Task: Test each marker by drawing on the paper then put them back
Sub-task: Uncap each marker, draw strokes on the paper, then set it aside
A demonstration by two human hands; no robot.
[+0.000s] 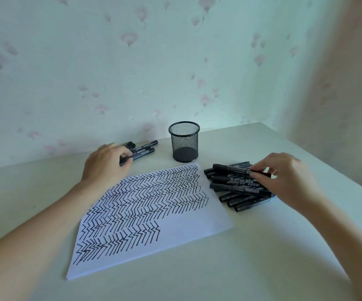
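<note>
Paper (pixel 182 222) mostly zigzagged — we judge task past midway. Left hand (pixel 105 164) grips marker (pixel 125 160) by small pile (pixel 143 147); right hand (pixel 284 177) pinches one (pixel 232 168) off big pile (pixel 241 190). Cup (pixel 184 141) empty.

You see a black wire-mesh metal pen cup (pixel 184 141), glossy black plastic markers (pixel 238 185), matt white paper sheet (pixel 201 222), smooth pale table (pixel 219 268).

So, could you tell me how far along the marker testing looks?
Done: zigzag strokes fill most of the paper; a small group of markers lies under the left hand. In hand: the right hand pinches one marker off the larger pile. Left: that pile; the mesh cup looks empty.
</note>
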